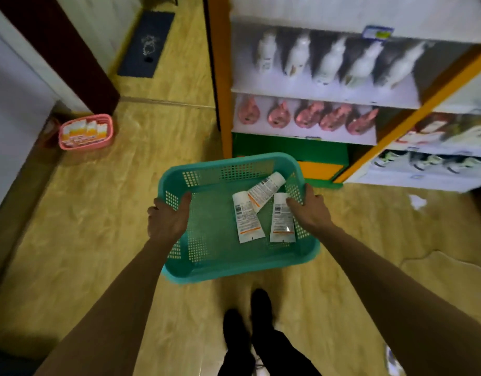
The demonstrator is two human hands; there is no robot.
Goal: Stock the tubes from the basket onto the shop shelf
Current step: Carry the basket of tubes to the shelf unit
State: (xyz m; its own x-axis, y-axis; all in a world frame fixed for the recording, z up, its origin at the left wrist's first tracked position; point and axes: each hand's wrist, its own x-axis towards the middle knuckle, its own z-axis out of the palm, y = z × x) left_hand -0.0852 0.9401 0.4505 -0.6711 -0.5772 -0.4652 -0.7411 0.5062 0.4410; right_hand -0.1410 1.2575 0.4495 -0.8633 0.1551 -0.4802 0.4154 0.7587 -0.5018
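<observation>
I carry a teal plastic basket [206, 256] above the wooden floor. My left hand [167, 217] grips its left rim and my right hand [308, 208] grips its right rim. Three white tubes with orange bands lie flat inside: one on the left [247, 218], one on the right [281, 219] and one across the top [265, 189]. The shop shelf [323, 96] stands ahead to the right, with an orange frame and white boards.
White bottles [331, 61] fill one shelf row and pink pouches [307, 115] the row below. A pink basket [86, 131] with boxed goods sits on the floor at the left wall. A dark mat [145, 44] lies far back. My feet [247, 327] stand below the basket.
</observation>
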